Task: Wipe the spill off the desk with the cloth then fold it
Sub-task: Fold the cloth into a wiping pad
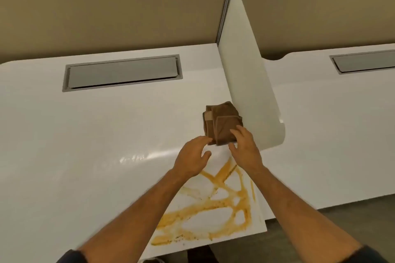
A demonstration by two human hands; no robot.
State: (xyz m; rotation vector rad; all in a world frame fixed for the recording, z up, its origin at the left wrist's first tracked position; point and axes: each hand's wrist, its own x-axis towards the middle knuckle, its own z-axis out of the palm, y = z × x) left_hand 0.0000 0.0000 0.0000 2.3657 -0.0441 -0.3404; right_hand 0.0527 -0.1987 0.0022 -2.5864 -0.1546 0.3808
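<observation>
A brown cloth (221, 123) lies folded into a small bundle on the white desk (85, 145), against the foot of the white divider. An orange-yellow spill (213, 205) runs in streaks across the desk's near right corner. My right hand (245, 145) rests its fingertips on the cloth's near right edge, fingers spread. My left hand (193, 157) hovers with its fingers apart at the cloth's near left corner and holds nothing. Both forearms reach in over the spill.
A white divider panel (248, 74) stands upright at the desk's right edge, with a neighbouring desk (331, 134) beyond it. A grey cable hatch (123, 72) is set into the desk at the back. A beige partition wall (106, 10) closes the far side.
</observation>
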